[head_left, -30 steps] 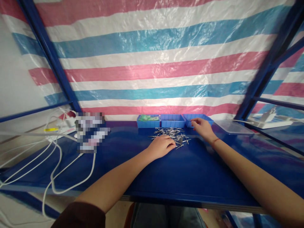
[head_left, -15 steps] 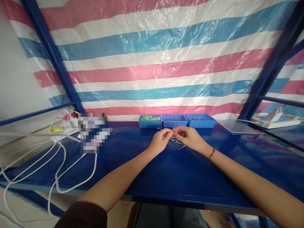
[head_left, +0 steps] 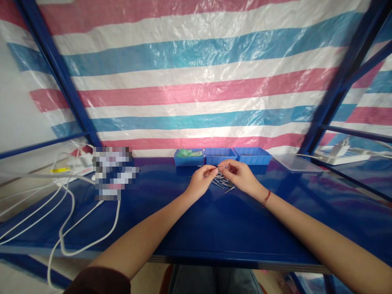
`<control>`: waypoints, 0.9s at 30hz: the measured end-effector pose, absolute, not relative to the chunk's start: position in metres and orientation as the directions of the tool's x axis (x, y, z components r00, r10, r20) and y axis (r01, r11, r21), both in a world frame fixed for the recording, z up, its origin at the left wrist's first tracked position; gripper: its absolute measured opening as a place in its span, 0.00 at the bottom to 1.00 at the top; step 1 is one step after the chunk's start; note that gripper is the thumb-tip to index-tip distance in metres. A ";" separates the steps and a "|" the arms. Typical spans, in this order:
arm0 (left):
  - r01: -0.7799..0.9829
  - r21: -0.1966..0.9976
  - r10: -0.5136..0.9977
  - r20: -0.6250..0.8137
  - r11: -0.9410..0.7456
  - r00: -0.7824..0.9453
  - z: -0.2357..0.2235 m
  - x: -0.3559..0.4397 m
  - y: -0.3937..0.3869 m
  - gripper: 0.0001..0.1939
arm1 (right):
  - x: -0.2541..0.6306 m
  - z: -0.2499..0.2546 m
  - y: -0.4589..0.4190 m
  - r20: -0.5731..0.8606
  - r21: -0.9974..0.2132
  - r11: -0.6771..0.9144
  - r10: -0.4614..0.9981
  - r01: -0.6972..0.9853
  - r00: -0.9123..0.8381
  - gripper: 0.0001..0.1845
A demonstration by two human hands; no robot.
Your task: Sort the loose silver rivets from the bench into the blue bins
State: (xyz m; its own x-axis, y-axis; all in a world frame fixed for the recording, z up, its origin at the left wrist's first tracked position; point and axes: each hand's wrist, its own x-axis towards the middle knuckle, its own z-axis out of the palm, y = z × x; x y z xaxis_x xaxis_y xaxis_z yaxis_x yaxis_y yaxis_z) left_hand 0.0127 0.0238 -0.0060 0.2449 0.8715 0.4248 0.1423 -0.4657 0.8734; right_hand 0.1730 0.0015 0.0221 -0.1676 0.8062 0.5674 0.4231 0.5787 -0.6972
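Observation:
My left hand [head_left: 200,179] and my right hand [head_left: 240,175] meet over the blue table, fingertips close together. Both are closed in a pinch. Whatever sits between the fingertips is too small to make out. Under and between the hands lies a loose pile of thin metal pins, which look like blind rivets [head_left: 228,189]; the hands hide part of it. Just behind stand a blue bin with green bags [head_left: 189,153], a middle blue bin [head_left: 220,161] with small dark pieces, and a right-hand blue bin [head_left: 254,159] holding a few small pieces.
A clear flat plastic lid [head_left: 298,163] lies right of the bins. Farther right is a white power strip [head_left: 349,157]. White cables [head_left: 114,228] loop over the table's left side, beside a blurred-out object [head_left: 113,171]. Striped sheeting [head_left: 196,85] hangs behind, between blue frame posts [head_left: 58,77].
The view has shifted slightly, so the scene sits a little farther left. Both hands keep their pinch at the same place over the pile, with only small finger movement.

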 end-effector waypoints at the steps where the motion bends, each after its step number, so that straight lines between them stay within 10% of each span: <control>1: 0.139 0.869 0.870 0.438 -0.474 0.228 -0.006 0.013 0.025 0.12 | 0.174 0.022 0.002 0.560 -0.700 0.571 0.811 0.429 -0.166 0.14; 18: 0.064 0.870 0.864 0.473 -0.489 0.175 -0.001 0.012 0.022 0.13 | 0.176 0.009 0.012 0.383 -0.805 0.489 0.861 0.335 -0.336 0.18; 27: 0.138 0.859 0.867 0.472 -0.493 0.161 0.000 0.011 0.022 0.12 | 0.176 0.021 0.004 0.545 -0.720 0.565 0.820 0.403 -0.175 0.15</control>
State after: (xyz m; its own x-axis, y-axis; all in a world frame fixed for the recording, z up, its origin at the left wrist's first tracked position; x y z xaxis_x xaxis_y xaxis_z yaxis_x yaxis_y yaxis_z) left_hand 0.0111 0.0219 -0.0004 0.1609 0.8670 0.4716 0.1377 -0.4929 0.8591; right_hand 0.1755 0.0038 0.0214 -0.1755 0.8201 0.5446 0.4029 0.5646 -0.7204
